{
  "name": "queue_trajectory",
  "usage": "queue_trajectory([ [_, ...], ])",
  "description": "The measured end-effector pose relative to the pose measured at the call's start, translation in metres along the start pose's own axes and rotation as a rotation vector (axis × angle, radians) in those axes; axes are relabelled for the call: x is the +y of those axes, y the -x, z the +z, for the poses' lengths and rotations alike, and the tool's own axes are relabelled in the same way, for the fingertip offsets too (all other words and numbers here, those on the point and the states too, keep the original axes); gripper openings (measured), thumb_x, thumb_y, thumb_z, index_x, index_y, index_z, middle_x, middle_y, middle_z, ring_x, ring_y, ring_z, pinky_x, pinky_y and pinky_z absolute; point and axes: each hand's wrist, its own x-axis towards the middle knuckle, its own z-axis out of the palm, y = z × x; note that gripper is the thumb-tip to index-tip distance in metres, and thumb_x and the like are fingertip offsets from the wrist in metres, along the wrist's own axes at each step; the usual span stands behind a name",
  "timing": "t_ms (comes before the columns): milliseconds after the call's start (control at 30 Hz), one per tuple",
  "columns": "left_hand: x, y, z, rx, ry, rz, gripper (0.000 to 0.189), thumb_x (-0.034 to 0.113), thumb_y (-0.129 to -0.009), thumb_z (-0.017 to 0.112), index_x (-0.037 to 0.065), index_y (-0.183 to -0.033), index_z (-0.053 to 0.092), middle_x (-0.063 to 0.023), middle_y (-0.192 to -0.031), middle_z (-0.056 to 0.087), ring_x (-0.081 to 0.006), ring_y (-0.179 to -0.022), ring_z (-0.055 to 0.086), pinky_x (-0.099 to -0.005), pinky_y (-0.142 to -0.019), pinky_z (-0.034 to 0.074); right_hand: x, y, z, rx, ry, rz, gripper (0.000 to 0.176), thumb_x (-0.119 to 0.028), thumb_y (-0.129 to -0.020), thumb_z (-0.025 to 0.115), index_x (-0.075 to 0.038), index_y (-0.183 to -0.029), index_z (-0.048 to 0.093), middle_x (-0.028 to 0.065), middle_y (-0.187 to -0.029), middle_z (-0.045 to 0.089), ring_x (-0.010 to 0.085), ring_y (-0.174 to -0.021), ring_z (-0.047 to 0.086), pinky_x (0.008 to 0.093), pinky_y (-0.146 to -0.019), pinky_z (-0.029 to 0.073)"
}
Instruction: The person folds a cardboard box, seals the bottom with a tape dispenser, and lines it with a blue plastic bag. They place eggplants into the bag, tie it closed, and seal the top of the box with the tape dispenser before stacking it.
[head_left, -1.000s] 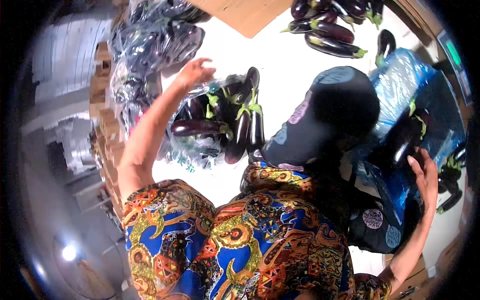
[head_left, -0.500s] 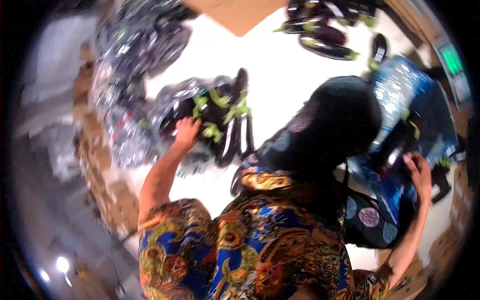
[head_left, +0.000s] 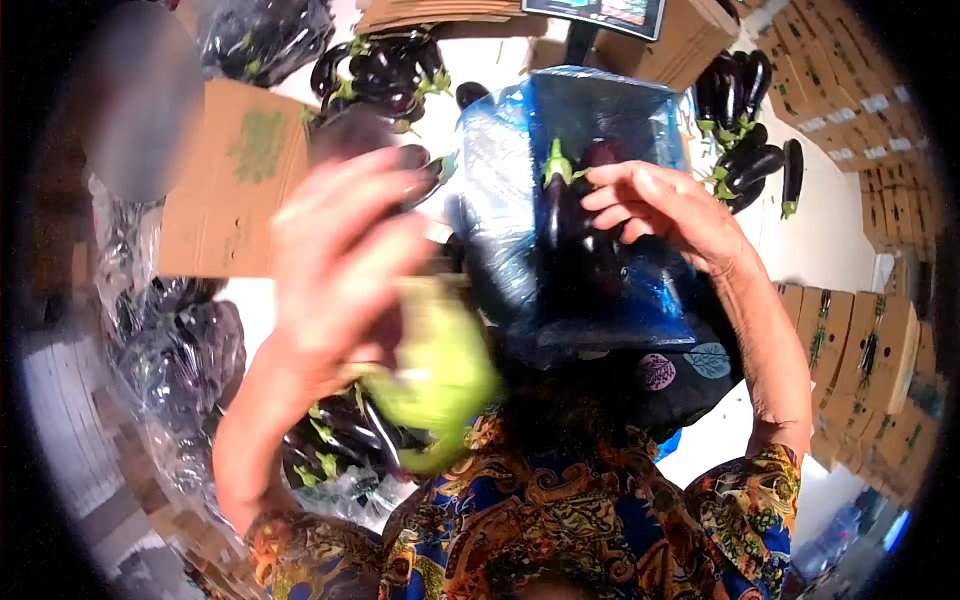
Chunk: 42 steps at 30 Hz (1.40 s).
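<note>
My left hand point(head_left: 345, 260), smeared by motion, is raised close to the camera. It is closed round an eggplant point(head_left: 435, 365), whose large green cap points down toward my body; my fingers hide most of its dark skin. My right hand point(head_left: 670, 215) hovers over a box lined with a blue plastic bag point(head_left: 655, 125). Its fingers are bent and apart, with nothing visible between them. Beneath them, dark eggplants point(head_left: 560, 215) lie in the lining, one with its green stem toward the far side.
Eggplants lie in piles at the back left point(head_left: 385, 75) and right point(head_left: 740, 170). Clear bags of eggplants point(head_left: 180, 345) line the left, beside a cardboard flap point(head_left: 235, 170). A screen point(head_left: 610, 12) stands at the back; stacked cartons point(head_left: 850, 340) rise on the right.
My view has turned right, bringing the lined box to the middle. My left hand has lifted an eggplant from the pile on the left. My right hand has moved over the box.
</note>
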Motion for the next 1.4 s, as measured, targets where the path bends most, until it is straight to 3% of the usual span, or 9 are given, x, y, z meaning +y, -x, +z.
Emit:
queue_trajectory([
  [100,0.037,-0.071,0.079,-0.13,1.042,-0.193,0.036,0.007,-0.073,0.065,0.005,-0.109,0.058,-0.012,-0.107,0.06,-0.0306,-0.093,0.06,-0.0385,-0.08,0.051,0.005,0.008,0.0,-0.031,-0.613,-0.088,0.068,-0.055,-0.094,0.045,0.002,-0.131,0.047,0.0148,-0.115,0.063,0.0207,-0.102,0.063,0.0329,-0.088,0.052],
  [167,0.062,-0.081,0.135,0.104,0.209,0.471,0.041,0.012,-0.072,0.065,0.008,-0.112,0.056,-0.0114,-0.115,0.056,-0.0296,-0.097,0.058,-0.038,-0.079,0.052,0.001,0.021,0.0,-0.011,-0.752,-0.105,0.062,-0.053,-0.094,0.047,-0.001,-0.129,0.05,0.0156,-0.115,0.063,0.0223,-0.103,0.063,0.0333,-0.09,0.051],
  [233,0.073,-0.086,0.155,0.035,0.398,0.44,0.041,0.013,-0.073,0.066,0.009,-0.113,0.054,-0.0127,-0.119,0.053,-0.0306,-0.102,0.056,-0.0391,-0.08,0.052,0.022,0.03,-0.015,0.218,-0.75,-0.069,0.055,-0.046,-0.096,0.048,-0.001,-0.128,0.051,0.0159,-0.117,0.062,0.0233,-0.103,0.063,0.0349,-0.091,0.051],
  [267,0.074,-0.098,0.146,0.001,0.488,0.424,0.04,0.014,-0.075,0.065,0.009,-0.113,0.054,-0.0137,-0.12,0.053,-0.0315,-0.103,0.056,-0.0398,-0.081,0.052,0.027,0.033,-0.023,0.2,-0.784,-0.071,0.047,-0.043,-0.098,0.046,-0.008,-0.127,0.052,0.0132,-0.109,0.065,0.024,-0.096,0.065,0.0352,-0.082,0.055],
  [300,0.072,-0.11,0.135,-0.598,0.981,-0.148,0.042,0.01,-0.078,0.064,0.006,-0.118,0.053,-0.0151,-0.121,0.052,-0.0334,-0.109,0.053,-0.0405,-0.09,0.048,0.028,0.04,-0.026,0.312,-0.831,-0.017,0.045,-0.042,-0.098,0.046,-0.008,-0.126,0.053,0.014,-0.109,0.065,0.0246,-0.095,0.065,0.0362,-0.083,0.055],
  [400,0.058,-0.075,0.154,-0.202,0.926,-0.344,0.055,0.007,-0.077,0.065,0.001,-0.129,0.047,-0.0198,-0.124,0.049,-0.0362,-0.117,0.047,-0.0403,-0.101,0.039,0.052,0.053,-0.056,0.125,-0.926,-0.052,0.048,-0.04,-0.098,0.047,-0.004,-0.13,0.05,0.0159,-0.117,0.061,0.0273,-0.104,0.061,0.0412,-0.093,0.05],
  [500,0.029,-0.067,0.168,-0.542,0.672,-0.587,0.061,0.017,-0.082,0.066,-0.001,-0.134,0.039,-0.0222,-0.125,0.046,-0.0378,-0.118,0.047,-0.0402,-0.102,0.039,0.041,0.052,-0.046,0.341,-0.9,-0.03,0.054,-0.041,-0.097,0.047,-0.002,-0.135,0.044,0.0184,-0.125,0.056,0.0303,-0.11,0.058,0.0428,-0.097,0.048],
  [1133,0.016,-0.054,0.239,-0.855,0.555,-0.781,0.085,0.043,-0.084,0.066,-0.004,-0.141,0.024,-0.0305,-0.128,0.041,-0.0446,-0.118,0.046,-0.0423,-0.1,0.039,0.028,0.068,-0.046,0.437,-0.671,0.041,0.074,-0.055,-0.088,0.053,-0.006,-0.141,0.038,0.0138,-0.127,0.055,0.0244,-0.11,0.058,0.0358,-0.095,0.047],
  [1400,0.013,-0.053,0.25,-0.862,0.537,-0.823,0.081,0.032,-0.079,0.068,-0.007,-0.139,0.031,-0.0326,-0.131,0.046,-0.0431,-0.122,0.046,-0.0399,-0.104,0.037,0.022,0.058,-0.039,0.388,-0.663,-0.001,0.061,-0.025,-0.089,0.052,-0.001,-0.142,0.034,0.0146,-0.128,0.054,0.0231,-0.11,0.058,0.034,-0.097,0.046],
])
